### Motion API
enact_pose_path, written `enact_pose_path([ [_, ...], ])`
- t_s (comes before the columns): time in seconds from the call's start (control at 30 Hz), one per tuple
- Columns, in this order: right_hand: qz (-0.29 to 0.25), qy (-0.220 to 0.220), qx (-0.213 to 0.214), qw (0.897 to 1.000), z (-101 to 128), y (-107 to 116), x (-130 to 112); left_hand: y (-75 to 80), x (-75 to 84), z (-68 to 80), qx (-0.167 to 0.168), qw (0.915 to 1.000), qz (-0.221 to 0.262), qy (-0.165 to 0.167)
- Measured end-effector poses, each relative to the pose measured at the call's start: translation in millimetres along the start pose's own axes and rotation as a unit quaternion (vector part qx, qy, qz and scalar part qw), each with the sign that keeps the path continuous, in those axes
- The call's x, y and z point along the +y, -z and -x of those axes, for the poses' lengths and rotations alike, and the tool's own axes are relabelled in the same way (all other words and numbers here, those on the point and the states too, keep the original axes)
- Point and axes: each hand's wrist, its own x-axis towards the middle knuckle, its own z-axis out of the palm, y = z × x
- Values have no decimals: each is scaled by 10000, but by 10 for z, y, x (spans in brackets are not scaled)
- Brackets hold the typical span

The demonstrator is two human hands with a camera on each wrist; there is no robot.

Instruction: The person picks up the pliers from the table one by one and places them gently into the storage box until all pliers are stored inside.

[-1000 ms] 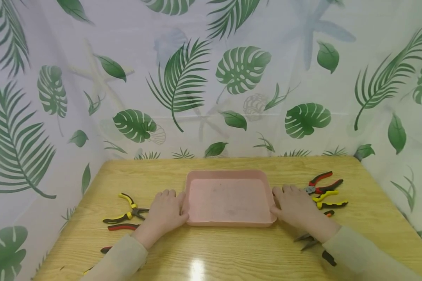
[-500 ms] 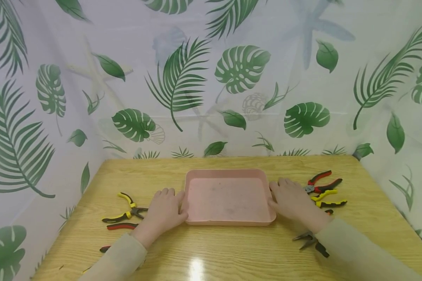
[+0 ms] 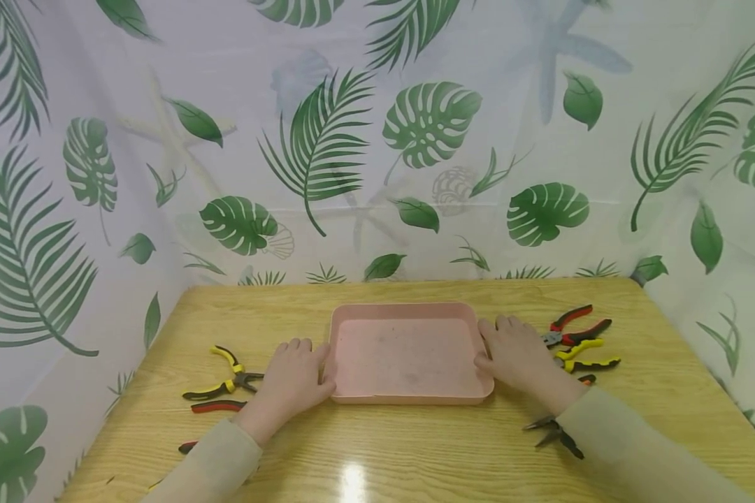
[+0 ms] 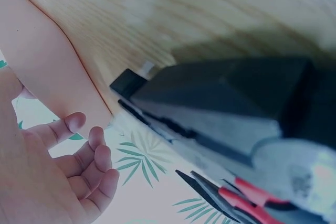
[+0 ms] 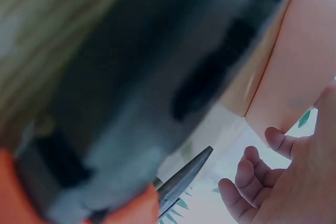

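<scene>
An empty pink tray [image 3: 409,356] sits mid-table in the head view. My left hand [image 3: 296,377] lies flat on the table against the tray's left side, fingers relaxed and thumb at the rim. On the opposite side, my right hand [image 3: 516,353] rests the same way against the right rim. Neither holds anything. The left wrist view shows loosely curled fingers [image 4: 79,166] beside the pink tray wall [image 4: 47,66]. In the right wrist view, fingers [image 5: 252,177] hang close to the tray wall [image 5: 299,77].
Yellow-and-black pliers [image 3: 226,377] and a red-handled tool [image 3: 217,406] lie left of my left hand. Red pliers [image 3: 575,328] and yellow pliers [image 3: 585,355] lie right of my right hand. Dark pliers [image 3: 550,433] sit by my right forearm. Leaf-print curtains enclose the table.
My right hand has slid a little toward the back and left along the tray's right side. The left hand and the tray have barely moved.
</scene>
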Motion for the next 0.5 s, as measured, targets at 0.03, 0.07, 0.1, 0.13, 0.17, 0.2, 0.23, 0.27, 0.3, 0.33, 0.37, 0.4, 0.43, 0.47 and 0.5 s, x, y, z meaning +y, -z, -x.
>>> enact_pose_path([
  [0.03, -15, -7, 19, 10000, 2, 0, -3, -4, -6, 2, -2, 10000, -9, -4],
  [0.07, -30, -18, 41, 10000, 3, -5, -4, -6, -10, 5, 0, 10000, -26, -14],
  [0.1, -49, -18, 69, 10000, 8, -8, -5, -9, -15, 8, -1, 10000, -32, -24],
  [0.13, -66, -30, 92, 9999, 12, -13, -8, -6, -17, 10, 3, 10000, -35, -38],
  [0.17, -83, -26, 122, 9999, 17, -12, -12, -6, -20, 12, 5, 10000, -42, -56],
  [0.2, -88, -24, 153, 9998, 22, -14, -15, -3, -23, 14, 2, 10000, -57, -78],
  [0.23, -92, -19, 186, 9998, 26, -13, -19, 1, -24, 17, 7, 9999, -76, -105],
  [0.27, -78, -24, 213, 9997, 30, -16, -21, 7, -26, 20, 16, 9999, -98, -132],
  [0.3, -61, -21, 233, 9997, 31, -20, -22, 10, -28, 21, 25, 9998, -104, -155],
  [0.33, -43, -29, 245, 9997, 31, -24, -25, 17, -29, 22, 59, 9997, -106, -188],
  [0.37, -33, -36, 251, 9997, 31, -26, -26, 21, -33, 23, 87, 9997, -123, -214],
  [0.4, -18, -39, 259, 9997, 29, -39, -20, 25, -37, 22, 115, 9995, -147, -238],
  [0.43, -5, -47, 261, 9996, 27, -46, -17, 25, -43, 21, 149, 9994, -179, -259],
  [0.47, 0, -60, 262, 9996, 24, -54, -13, 22, -52, 20, 177, 9993, -209, -267],
  [0.5, -8, -61, 266, 9996, 22, -60, -10, 20, -61, 19, 204, 9991, -242, -272],
])
